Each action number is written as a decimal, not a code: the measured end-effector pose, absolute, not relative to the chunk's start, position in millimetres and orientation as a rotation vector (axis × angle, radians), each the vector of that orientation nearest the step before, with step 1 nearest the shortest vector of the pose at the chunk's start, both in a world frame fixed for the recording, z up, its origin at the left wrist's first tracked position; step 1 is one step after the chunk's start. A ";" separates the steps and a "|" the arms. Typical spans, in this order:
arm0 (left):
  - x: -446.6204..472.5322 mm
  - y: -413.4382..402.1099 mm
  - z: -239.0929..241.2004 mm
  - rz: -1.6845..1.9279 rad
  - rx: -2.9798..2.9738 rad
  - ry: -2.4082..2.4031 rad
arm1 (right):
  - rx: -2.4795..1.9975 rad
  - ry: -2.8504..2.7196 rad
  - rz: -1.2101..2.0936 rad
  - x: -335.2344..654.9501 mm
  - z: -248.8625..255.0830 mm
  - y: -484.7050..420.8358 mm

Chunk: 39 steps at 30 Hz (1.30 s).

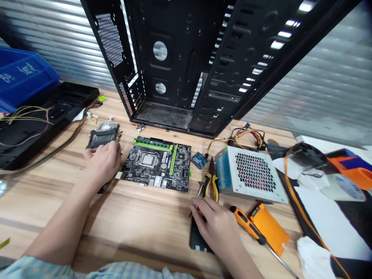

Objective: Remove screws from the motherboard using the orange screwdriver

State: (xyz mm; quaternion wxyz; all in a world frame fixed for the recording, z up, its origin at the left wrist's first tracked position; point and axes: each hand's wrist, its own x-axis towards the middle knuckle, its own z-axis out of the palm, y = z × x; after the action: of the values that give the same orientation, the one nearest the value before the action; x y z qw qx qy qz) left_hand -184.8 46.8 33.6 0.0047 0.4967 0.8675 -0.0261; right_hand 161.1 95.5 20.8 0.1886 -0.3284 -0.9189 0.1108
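My left hand [104, 164] is curled just left of the motherboard [157, 162], its fingertips mostly hidden. A dark object [105, 186] shows under its wrist side, and a hard drive in a black bracket [104, 133] lies right behind the knuckles. My right hand [215, 219] rests lower right of the board, fingers bent around a slim metal tool [200, 188]. Beneath that hand lies a flat black piece [197, 238]. Yellow-and-black pliers [211, 180] lie just beyond its fingers. The motherboard is flat, with a processor, a green memory stick and bright green slots.
An open black computer case [174, 69] stands behind. To the right are a power supply [252, 172], an orange screwdriver [250, 226], an orange drive case [269, 228] and a fan [309, 155]. A blue bin [26, 77] and loose cables [66, 141] are at left.
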 end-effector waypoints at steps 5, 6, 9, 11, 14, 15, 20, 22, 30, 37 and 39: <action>-185.4 46.7 33.3 -0.013 1.564 2.707 | -0.937 -2.583 0.313 161.4 21.5 95.6; -185.4 46.9 33.1 -0.006 1.562 2.707 | -0.937 -2.580 0.314 161.7 21.3 95.6; -184.7 47.5 33.9 0.000 1.538 2.699 | -0.939 -2.582 0.316 162.1 20.8 95.4; -183.6 47.8 35.7 -0.022 1.520 2.691 | -0.940 -2.583 0.309 162.2 20.8 95.3; -182.1 47.7 38.0 -0.043 1.511 2.674 | -0.939 -2.587 0.308 162.0 20.9 95.3; -181.9 47.7 38.3 -0.042 1.514 2.666 | -0.938 -2.589 0.313 161.9 20.8 95.4; -183.0 47.7 36.9 -0.046 1.518 2.661 | -0.932 -2.582 0.317 161.6 20.4 95.6; -183.7 47.6 36.2 -0.057 1.510 2.669 | -0.934 -2.585 0.310 161.6 20.7 95.5; -185.2 46.0 33.4 -0.076 1.564 2.682 | -0.949 -2.596 0.309 162.0 20.7 95.3; -185.1 46.3 34.6 -0.052 1.555 2.676 | -0.944 -2.586 0.319 161.5 20.8 95.4; -183.8 46.6 36.8 -0.058 1.547 2.662 | -0.948 -2.586 0.317 161.3 20.7 95.3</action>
State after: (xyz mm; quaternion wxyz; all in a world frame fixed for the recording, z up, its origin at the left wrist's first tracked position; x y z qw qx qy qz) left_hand -183.8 46.6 36.8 0.0310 0.5022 0.8640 -0.0187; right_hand 161.3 95.3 20.7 0.1837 -0.3361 -0.9169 0.1123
